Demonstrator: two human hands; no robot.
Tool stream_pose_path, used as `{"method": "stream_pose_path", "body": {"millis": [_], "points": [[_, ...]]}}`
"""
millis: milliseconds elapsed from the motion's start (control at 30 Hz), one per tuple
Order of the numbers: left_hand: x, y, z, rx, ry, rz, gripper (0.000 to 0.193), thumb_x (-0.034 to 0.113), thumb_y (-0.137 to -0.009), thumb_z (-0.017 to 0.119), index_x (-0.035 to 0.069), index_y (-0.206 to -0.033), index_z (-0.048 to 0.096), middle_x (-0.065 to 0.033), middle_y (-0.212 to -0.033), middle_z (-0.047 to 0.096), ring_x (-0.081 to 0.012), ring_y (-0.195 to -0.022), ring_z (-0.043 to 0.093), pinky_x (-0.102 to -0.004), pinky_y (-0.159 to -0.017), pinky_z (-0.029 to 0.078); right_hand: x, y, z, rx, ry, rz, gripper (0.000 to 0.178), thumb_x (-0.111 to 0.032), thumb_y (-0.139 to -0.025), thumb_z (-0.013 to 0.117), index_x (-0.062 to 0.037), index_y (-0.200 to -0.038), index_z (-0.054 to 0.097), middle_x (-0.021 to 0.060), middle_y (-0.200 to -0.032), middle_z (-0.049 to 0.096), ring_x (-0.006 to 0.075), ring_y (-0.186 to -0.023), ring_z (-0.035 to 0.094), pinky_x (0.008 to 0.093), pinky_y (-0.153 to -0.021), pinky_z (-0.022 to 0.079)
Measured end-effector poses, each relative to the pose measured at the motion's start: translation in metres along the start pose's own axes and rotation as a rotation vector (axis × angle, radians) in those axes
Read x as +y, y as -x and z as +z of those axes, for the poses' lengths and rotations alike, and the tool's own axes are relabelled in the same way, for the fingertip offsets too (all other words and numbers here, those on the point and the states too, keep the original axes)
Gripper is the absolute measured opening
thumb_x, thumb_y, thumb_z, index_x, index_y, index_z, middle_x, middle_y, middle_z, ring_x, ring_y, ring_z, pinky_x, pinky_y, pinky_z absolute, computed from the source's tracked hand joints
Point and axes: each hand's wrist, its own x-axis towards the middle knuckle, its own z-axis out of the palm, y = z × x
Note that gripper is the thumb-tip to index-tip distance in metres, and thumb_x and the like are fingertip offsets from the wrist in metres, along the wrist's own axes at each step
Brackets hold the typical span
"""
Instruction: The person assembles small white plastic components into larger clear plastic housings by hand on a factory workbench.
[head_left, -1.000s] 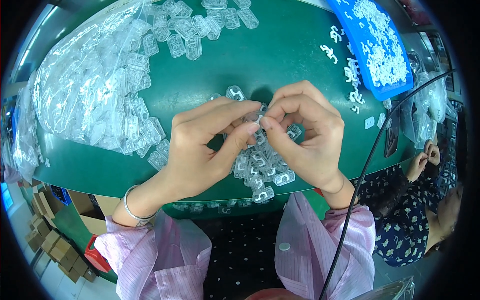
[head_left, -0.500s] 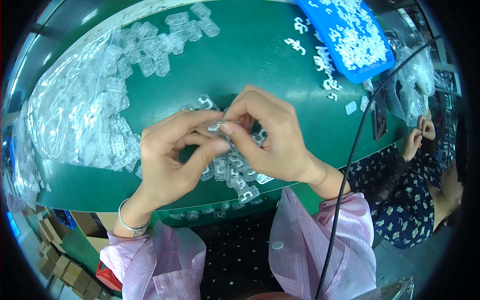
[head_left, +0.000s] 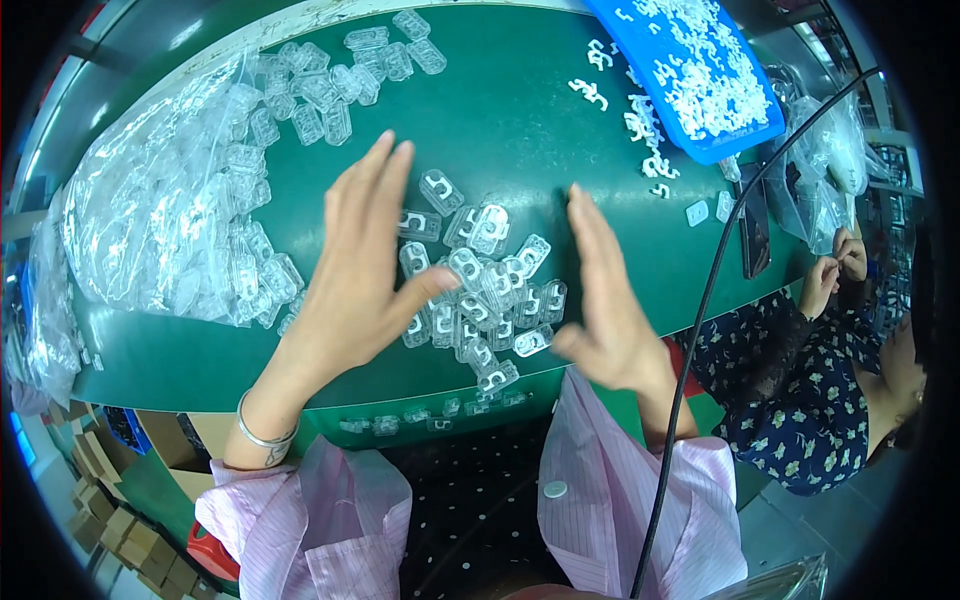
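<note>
A pile of clear plastic cases (head_left: pixel 482 290), each with a small white hook-shaped piece inside, lies on the green table between my hands. My left hand (head_left: pixel 365 260) is open at the pile's left side, fingers stretched away from me and thumb reaching over the nearest cases. On the other side my right hand (head_left: pixel 608 290) is also open and slightly blurred, palm turned toward the pile. Its thumb is close to a case at the near right. Neither hand holds anything.
A large clear bag (head_left: pixel 150 200) spilling clear cases lies at the left. More loose cases (head_left: pixel 320 90) lie at the back. A blue tray (head_left: pixel 715 140) of white pieces stands far right, near a phone (head_left: pixel 755 235) and a black cable (head_left: pixel 708 300). A co-worker (head_left: pixel 800 390) sits right.
My hands have parted from each other. The case they held between the fingertips has been let go, and both hands now flank the pile with fingers extended.
</note>
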Motion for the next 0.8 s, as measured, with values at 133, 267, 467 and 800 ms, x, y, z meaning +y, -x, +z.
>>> {"method": "stream_pose_path", "body": {"millis": [133,267,467,800], "points": [[-0.001,-0.004,0.005,-0.182,-0.164,0.282,0.103,0.064,-0.073,0.062,-0.002,-0.144,0.029,-0.0231,-0.147,0.031,-0.0436,-0.136,0.026,-0.0508,-0.111,0.026,-0.019,0.002,0.032,-0.055,0.217,-0.031,0.116,-0.058,-0.063,0.076,0.0004,-0.146,0.020,0.0322,-0.151,0.012,0.0498,-0.140,0.013,0.0675,-0.107,0.012],[-0.002,0.002,0.004,-0.311,-0.211,0.384,0.107,0.066,-0.067,0.064,-0.004,-0.142,0.031,-0.0219,-0.144,0.035,-0.0432,-0.134,0.030,-0.0515,-0.110,0.028,-0.024,-0.016,0.039,-0.058,0.242,-0.092,0.110,-0.056,-0.062,0.077,-0.0025,-0.145,0.027,0.0296,-0.151,0.017,0.0489,-0.140,0.016,0.0691,-0.105,0.014],[0.006,0.053,0.022,-0.134,-0.294,0.329,0.088,0.059,-0.072,0.065,-0.005,-0.129,0.045,-0.0205,-0.132,0.045,-0.0408,-0.122,0.042,-0.0484,-0.102,0.038,-0.031,-0.003,0.061,-0.031,0.236,-0.235,0.087,-0.043,-0.064,0.077,-0.0033,-0.133,0.042,0.0240,-0.142,0.033,0.0446,-0.131,0.032,0.0642,-0.100,0.029],[0.002,0.117,0.049,0.045,-0.580,0.575,0.047,0.040,-0.086,0.054,0.000,-0.110,0.062,-0.0140,-0.108,0.059,-0.0287,-0.100,0.057,-0.0385,-0.084,0.047,-0.037,0.051,0.100,0.248,0.366,-0.429,0.033,-0.034,-0.080,0.065,-0.0161,-0.107,0.061,0.0195,-0.120,0.059,0.0252,-0.096,0.058,0.0320,-0.073,0.040]]}}
